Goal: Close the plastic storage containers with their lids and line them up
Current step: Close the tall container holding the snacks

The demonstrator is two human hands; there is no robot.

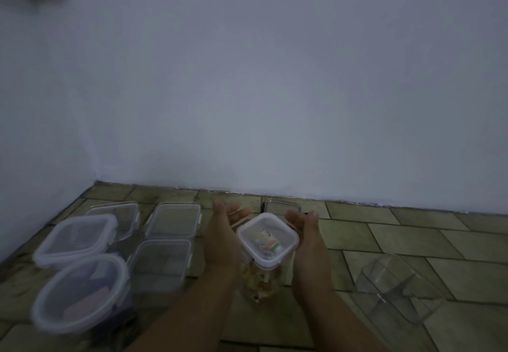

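On tiled floor (412, 230) nr the wall, our stock from centre outwards:

1. Tall square container (261, 277), upright at centre between our hands, w/ white lid (268, 237) sitting on top. Small bits inside, can't id. Can't tell whether the lid's flaps are down.
2. Left hand (222, 239): fingers straight, palm facing the container's left side, just beside it. Contact unclear.
3. Right hand (303, 228): fingers curled by the lid's far-right corner. We can't tell if they pinch it or only hover.
4. Lidded tubs (160, 263): approx five, grouped at left in rough rows, blurred.
5. Clear tub (395, 288): on its side at right, no lid on it that we can see.
6. Dark-rimmed box (283, 205): behind our hands, nr the wall.

Step in hand, our guess: seating the lid on item 1. To do it well, we square lid to rim first, press the corners evenly w/ both palms, then snap flaps in opposite pairs. We steady the body throughout, as it looks tall and tippy. Next, slide it over to the group at left.
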